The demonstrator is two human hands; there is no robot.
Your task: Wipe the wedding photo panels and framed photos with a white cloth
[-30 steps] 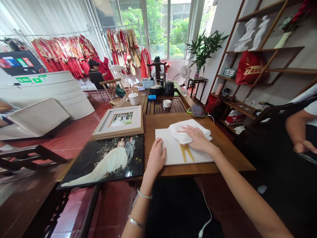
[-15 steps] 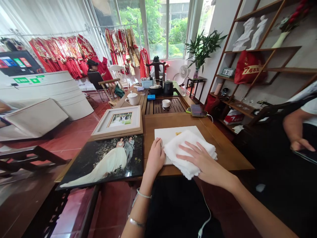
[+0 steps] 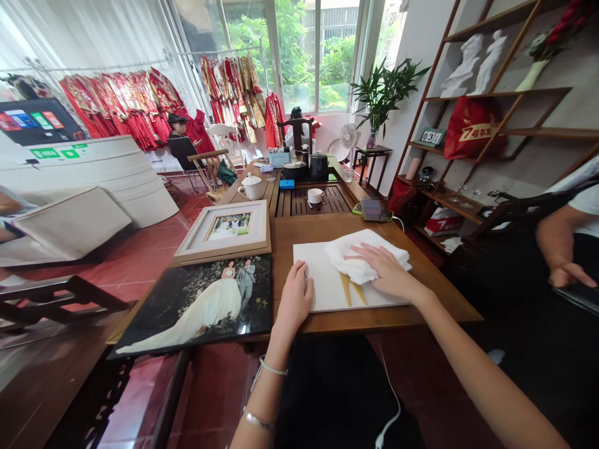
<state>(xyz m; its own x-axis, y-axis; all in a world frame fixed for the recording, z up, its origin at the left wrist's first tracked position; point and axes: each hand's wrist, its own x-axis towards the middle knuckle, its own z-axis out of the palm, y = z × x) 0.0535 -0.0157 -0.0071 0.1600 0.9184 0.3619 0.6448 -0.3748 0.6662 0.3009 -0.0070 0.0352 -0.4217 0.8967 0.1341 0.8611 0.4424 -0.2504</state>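
Note:
A white rectangular board (image 3: 316,296) lies flat on the wooden table, with a tapering gold design (image 3: 347,288) partly showing on its face. My left hand (image 3: 296,293) is curled at the board's left edge, fingers bent together against it. Over the board's upper right part lies a folded white cloth (image 3: 345,244), which hides some of the gold. My right hand (image 3: 381,268) rests flat on the cloth, its fingers stretched out and pressing down. Left of the board are a dark wedding photo panel (image 3: 196,305) and a framed photo (image 3: 228,227).
Behind the board stand a slatted tea tray (image 3: 334,194), a white cup (image 3: 315,196), a lidded white mug (image 3: 251,186) and a phone (image 3: 375,209) with a cable. A seated person's hand (image 3: 573,274) holds a dark device at right. Shelves (image 3: 524,131) line the right wall.
My right hand has slid the cloth up and away across the board, uncovering its lower part and more of the gold design. My left hand stays at the left edge.

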